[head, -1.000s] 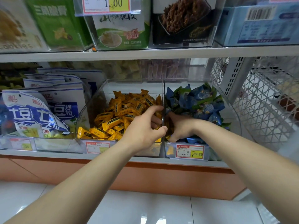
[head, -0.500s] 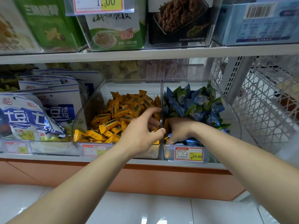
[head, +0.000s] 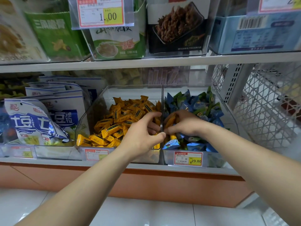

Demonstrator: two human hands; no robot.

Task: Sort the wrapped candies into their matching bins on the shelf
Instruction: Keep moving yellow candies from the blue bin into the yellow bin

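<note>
1. The lower shelf (head: 114, 166) carries two clear bins side by side.
2. The left bin (head: 91, 111) holds yellow candies (head: 123, 118).
3. The right bin (head: 231, 121) holds blue-green candies (head: 200, 105).
4. White-blue snack bags (head: 37, 121) stand left of them.

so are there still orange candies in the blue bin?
Yes. Orange candies lie among blue ones in the blue bin, under the right hand.

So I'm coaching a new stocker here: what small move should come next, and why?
Probably lift the right hand over the clear divider and hand its orange candies to the left hand. They sit among blue and green wrappers, while the orange bin lies just left of it.
</note>
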